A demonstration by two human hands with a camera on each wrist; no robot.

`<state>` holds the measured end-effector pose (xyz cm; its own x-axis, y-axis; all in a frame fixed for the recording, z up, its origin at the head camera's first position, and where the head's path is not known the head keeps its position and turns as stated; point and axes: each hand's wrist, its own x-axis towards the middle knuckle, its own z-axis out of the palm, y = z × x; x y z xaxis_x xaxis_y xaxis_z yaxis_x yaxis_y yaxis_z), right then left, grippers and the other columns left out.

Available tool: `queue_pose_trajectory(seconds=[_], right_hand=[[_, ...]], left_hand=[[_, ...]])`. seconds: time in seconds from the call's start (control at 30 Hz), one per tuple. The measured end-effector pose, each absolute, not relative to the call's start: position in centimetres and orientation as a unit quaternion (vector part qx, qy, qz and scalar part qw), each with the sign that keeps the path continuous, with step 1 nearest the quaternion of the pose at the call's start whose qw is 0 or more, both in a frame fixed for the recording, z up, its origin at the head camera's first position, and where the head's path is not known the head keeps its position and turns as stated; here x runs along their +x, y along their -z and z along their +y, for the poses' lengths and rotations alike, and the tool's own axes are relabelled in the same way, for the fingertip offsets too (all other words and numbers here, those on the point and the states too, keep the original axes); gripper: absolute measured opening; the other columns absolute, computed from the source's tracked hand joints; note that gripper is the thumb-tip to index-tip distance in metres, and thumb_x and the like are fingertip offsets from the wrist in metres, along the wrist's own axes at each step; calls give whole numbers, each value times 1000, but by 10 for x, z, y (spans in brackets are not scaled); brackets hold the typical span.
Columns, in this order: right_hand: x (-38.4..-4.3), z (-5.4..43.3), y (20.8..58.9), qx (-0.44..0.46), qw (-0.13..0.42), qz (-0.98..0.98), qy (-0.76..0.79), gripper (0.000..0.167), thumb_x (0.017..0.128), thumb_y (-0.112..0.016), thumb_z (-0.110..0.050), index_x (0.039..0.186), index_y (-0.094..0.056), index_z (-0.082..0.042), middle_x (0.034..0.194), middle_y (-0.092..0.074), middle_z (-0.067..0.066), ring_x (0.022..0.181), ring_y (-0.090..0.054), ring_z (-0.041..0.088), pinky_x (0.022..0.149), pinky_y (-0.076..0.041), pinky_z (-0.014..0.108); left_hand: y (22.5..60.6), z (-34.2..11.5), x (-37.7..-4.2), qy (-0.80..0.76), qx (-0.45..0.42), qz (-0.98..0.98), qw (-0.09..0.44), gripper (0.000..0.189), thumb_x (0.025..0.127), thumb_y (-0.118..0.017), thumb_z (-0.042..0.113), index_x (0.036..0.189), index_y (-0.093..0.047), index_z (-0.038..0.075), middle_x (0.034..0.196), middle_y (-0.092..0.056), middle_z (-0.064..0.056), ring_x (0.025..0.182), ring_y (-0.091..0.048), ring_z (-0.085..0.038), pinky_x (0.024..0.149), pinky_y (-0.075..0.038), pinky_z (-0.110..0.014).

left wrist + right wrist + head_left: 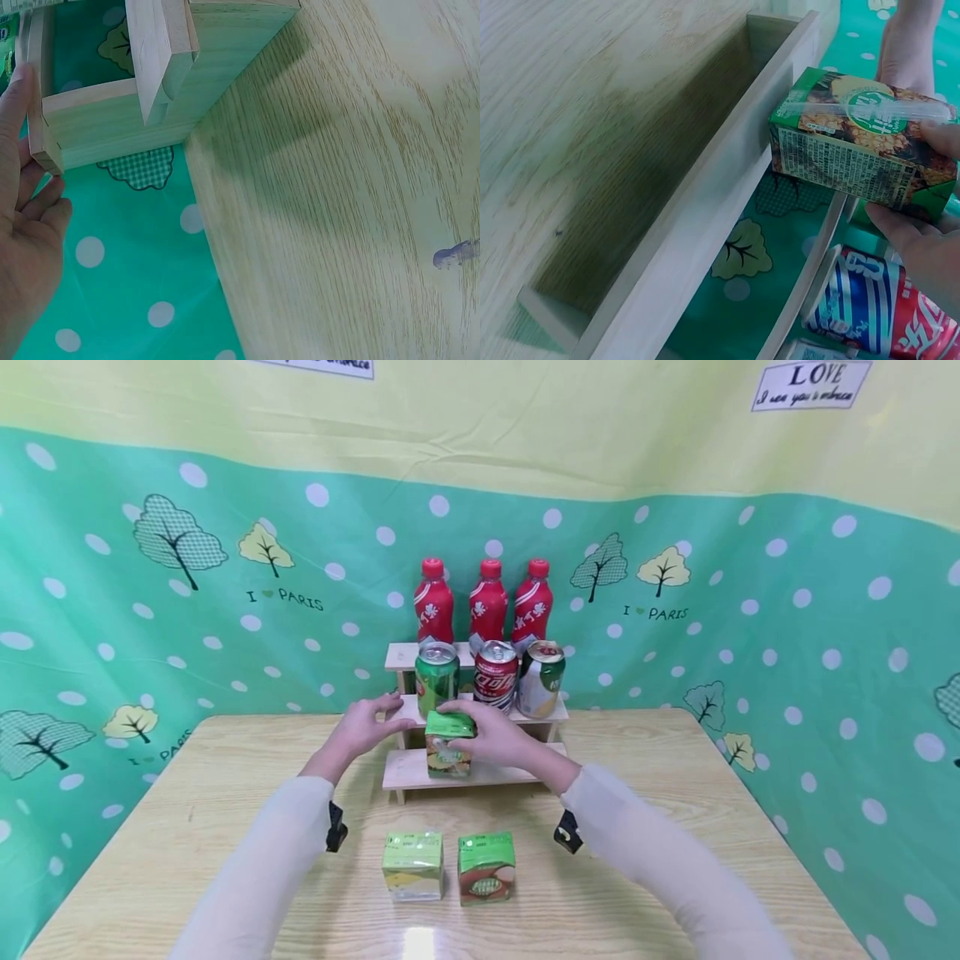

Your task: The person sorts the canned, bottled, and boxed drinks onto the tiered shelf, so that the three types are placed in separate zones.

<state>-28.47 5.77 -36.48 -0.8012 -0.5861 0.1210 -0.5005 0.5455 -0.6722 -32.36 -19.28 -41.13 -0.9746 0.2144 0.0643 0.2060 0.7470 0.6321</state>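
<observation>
My right hand grips a green-topped juice box with pineapple pictures, thumb on one side and fingers on the other. The box stands upright at the left part of the lowest step of a wooden three-step display rack; whether it touches the board, I cannot tell. At the rack's left end, my left hand holds the middle board. In the left wrist view, the thumb of this hand lies on one face of the board and curled fingers lie against the other.
Three cans line the middle step, and three red bottles the top one. On the table in front stand a yellow-green juice box and a green and red-brown one. A patterned cloth hangs behind.
</observation>
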Motion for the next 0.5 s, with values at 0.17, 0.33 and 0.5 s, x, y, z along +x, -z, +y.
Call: queue_pose_trajectory(seconds=[0.17, 0.33, 0.5], right_hand=[[-287, 51, 368, -311, 74, 875, 364, 49, 88, -66, -19, 134, -49, -19, 127, -56, 2, 115, -55, 16, 97, -49, 35], [-289, 46, 370, -308, 84, 871, 373, 49, 89, -64, -18, 135, -47, -18, 131, -54, 3, 120, -52, 18, 101, -47, 36], [-295, 43, 372, -289, 98, 875, 376, 48, 90, -63, -20, 135, -46, -22, 134, -51, 2, 123, -50, 18, 103, -45, 39]], left_hand=[[411, -192, -323, -338, 112, 934, 7, 74, 81, -63, 56, 138, -47, 11, 149, -37, -10, 139, -29, -35, 108, -35, -53], [410, -193, -324, -337, 116, 934, 6, 77, 79, -61, 60, 138, -47, 12, 149, -37, -11, 139, -29, -35, 109, -33, -53], [411, -194, -325, -328, 117, 937, 5, 84, 75, -58, 67, 138, -47, 13, 149, -37, -10, 139, -30, -35, 109, -33, -54]])
